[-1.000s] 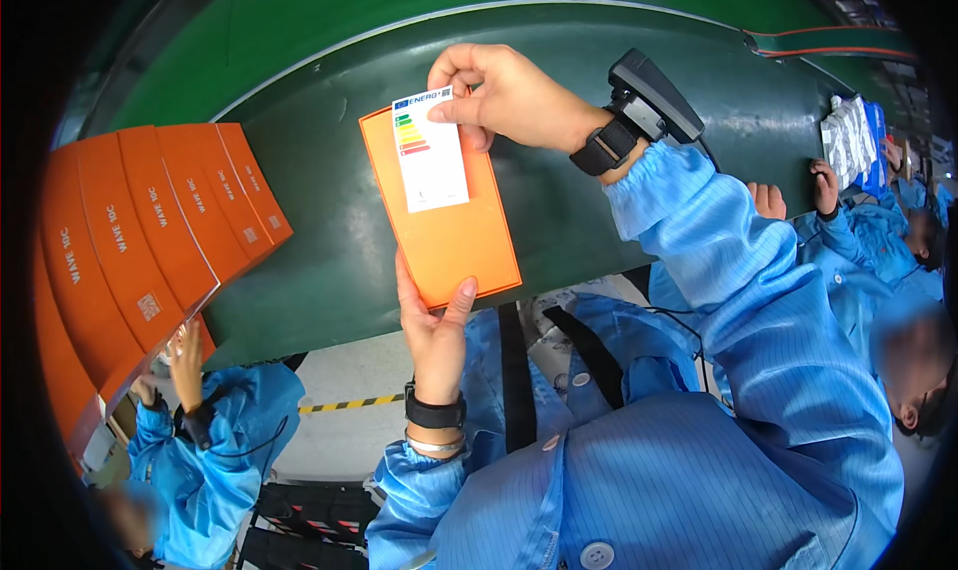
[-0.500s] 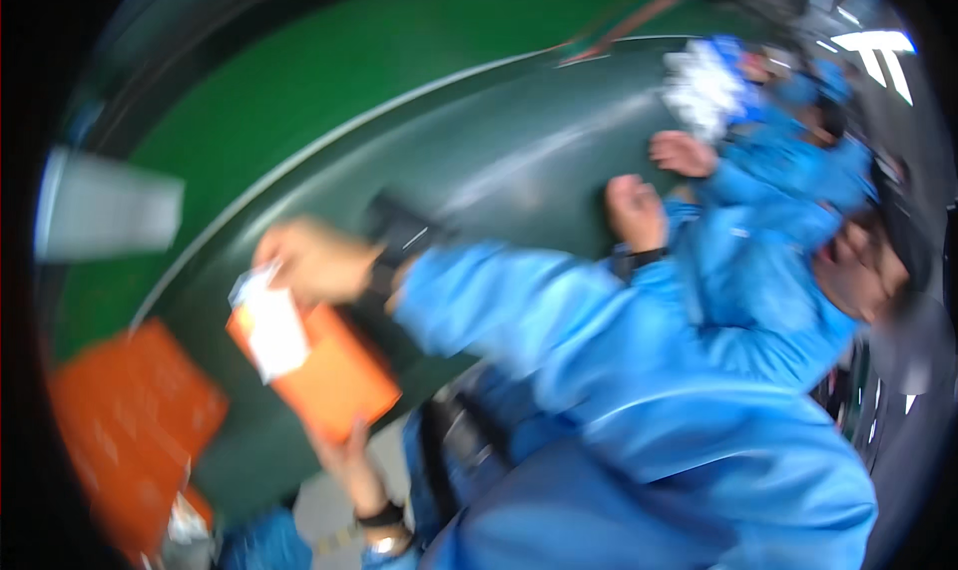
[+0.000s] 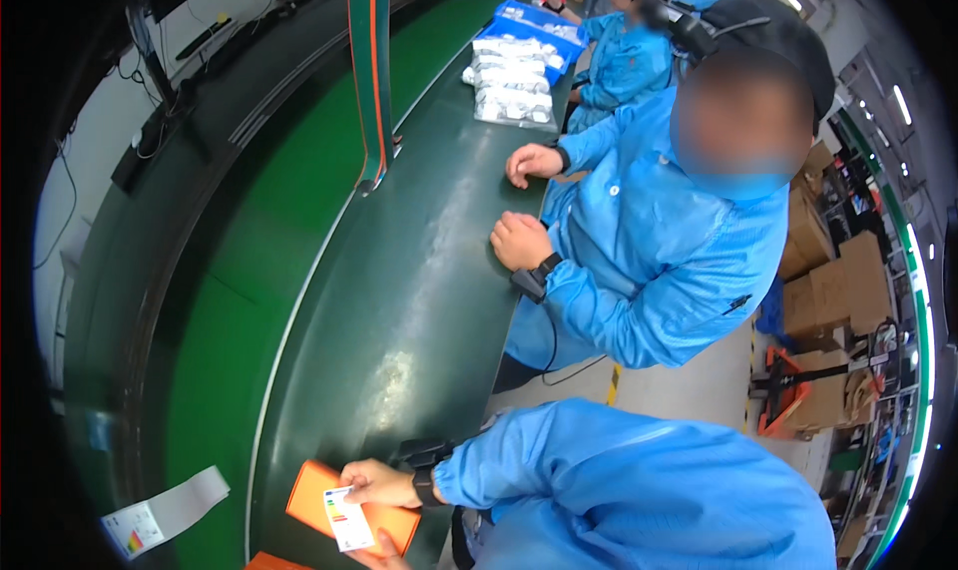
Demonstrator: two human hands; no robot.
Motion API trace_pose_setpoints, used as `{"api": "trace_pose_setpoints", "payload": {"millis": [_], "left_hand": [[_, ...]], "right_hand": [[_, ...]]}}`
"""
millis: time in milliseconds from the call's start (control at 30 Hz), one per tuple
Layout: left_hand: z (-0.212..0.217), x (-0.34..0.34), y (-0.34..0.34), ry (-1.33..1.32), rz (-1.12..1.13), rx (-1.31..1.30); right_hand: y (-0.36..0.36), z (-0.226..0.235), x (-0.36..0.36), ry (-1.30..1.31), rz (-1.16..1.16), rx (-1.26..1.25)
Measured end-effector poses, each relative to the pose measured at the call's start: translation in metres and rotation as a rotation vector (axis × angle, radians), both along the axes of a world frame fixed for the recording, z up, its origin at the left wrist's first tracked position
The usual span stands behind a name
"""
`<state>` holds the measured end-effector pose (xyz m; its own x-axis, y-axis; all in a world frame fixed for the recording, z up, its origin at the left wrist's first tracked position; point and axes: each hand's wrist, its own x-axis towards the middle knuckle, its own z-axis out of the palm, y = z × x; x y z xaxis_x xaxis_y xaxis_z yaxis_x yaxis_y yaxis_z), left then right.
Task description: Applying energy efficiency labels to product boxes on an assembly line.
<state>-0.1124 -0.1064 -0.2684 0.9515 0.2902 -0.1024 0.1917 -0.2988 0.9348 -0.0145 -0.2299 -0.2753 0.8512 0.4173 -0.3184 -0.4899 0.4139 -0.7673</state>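
Note:
Near the lower edge, an orange box [image 3: 307, 492] is held low over the dark green worktop [image 3: 429, 300]. My right hand [image 3: 384, 484] pinches a white label with coloured bars [image 3: 348, 526] by its upper end, and the label lies over the face of the box. My left hand [image 3: 381, 554] grips the near end of the box, its fingers by the label's lower end. Much of the left hand is cut off by the picture's edge. Whether the label is stuck down cannot be told.
A strip of white labels [image 3: 190, 498] lies at the lower left, and part of another orange item [image 3: 274, 562] shows below. A co-worker's hands [image 3: 522, 241] rest at the worktop's right edge. Farther off are bagged white packets [image 3: 512, 83] and an upright green-and-red strip [image 3: 367, 81].
My view has swung toward the co-worker and sharpened, so box and hands appear lower in it. The right hand still holds the label against the box. The co-worker's hands now rest lower.

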Motion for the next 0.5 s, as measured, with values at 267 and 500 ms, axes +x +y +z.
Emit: {"api": "trace_pose_setpoints", "payload": {"millis": [267,500], "left_hand": [[0.020,0.014,-0.055,0.202,-0.047,-0.296],[0.029,-0.068,-0.007,0.183,0.082,-1.034]], "right_hand": [[-0.097,0.037,-0.003,0.027,-0.170,0.172],[-0.106,0.067,-0.009,0.006,0.124,0.035]]}}
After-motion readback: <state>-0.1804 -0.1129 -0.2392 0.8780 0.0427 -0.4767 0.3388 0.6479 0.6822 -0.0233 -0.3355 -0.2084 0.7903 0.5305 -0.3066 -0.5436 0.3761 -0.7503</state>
